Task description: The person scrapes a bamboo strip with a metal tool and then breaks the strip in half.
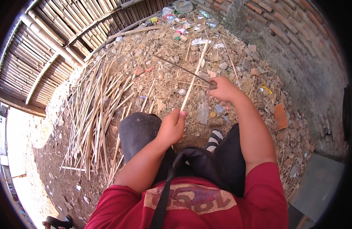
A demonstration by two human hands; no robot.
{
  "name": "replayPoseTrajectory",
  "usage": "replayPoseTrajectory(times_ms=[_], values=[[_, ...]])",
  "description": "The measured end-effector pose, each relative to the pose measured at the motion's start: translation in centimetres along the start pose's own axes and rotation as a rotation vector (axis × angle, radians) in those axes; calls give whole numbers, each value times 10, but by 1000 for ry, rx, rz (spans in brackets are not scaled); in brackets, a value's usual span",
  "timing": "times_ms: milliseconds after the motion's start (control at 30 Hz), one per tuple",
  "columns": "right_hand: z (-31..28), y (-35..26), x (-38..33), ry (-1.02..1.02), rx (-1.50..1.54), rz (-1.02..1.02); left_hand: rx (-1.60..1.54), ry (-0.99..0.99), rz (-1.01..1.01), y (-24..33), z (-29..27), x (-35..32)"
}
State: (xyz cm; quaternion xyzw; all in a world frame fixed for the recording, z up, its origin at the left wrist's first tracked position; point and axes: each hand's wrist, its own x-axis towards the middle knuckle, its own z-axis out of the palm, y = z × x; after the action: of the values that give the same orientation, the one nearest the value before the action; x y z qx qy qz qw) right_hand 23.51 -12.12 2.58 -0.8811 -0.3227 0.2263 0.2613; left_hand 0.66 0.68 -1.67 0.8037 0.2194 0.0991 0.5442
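Observation:
My left hand (172, 126), in front of my left knee, is closed around the lower end of a pale bamboo strip (195, 76). The strip slants up and away from me, slightly to the right. In my right hand (223, 90) is the dark handle of a long knife (179, 68). Its thin, dark blade points to the far left and crosses the strip above my left hand. Whether the blade touches the strip, I cannot tell. To the left, a loose pile of similar bamboo strips (93, 118) lies on the ground.
A brick wall (290, 49) curves along the right, and a bamboo-slat fence (42, 49) stands at the far left. Rubble, dry straw and litter (183, 28) cover the ground ahead. A clear plastic bottle (203, 113) lies between my legs, and a grey panel (317, 187) is at the lower right.

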Motion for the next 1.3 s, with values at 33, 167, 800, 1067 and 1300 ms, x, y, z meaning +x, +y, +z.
replayPoseTrajectory(times_ms=[33,167,800,1067,1300], values=[[0,6,-3,24,-20,-27,-4,-7,1,0,2,0],[8,-27,-11,-193,-371,-233,92,13,60,-9,4,-1],[12,-9,1,-191,-290,-192,203,2,28,-9,9,5],[4,20,5,-158,-128,-45,292,-6,28,-2,12,6],[15,33,15,-320,-46,-89,331,-21,3,-1,12,4]])
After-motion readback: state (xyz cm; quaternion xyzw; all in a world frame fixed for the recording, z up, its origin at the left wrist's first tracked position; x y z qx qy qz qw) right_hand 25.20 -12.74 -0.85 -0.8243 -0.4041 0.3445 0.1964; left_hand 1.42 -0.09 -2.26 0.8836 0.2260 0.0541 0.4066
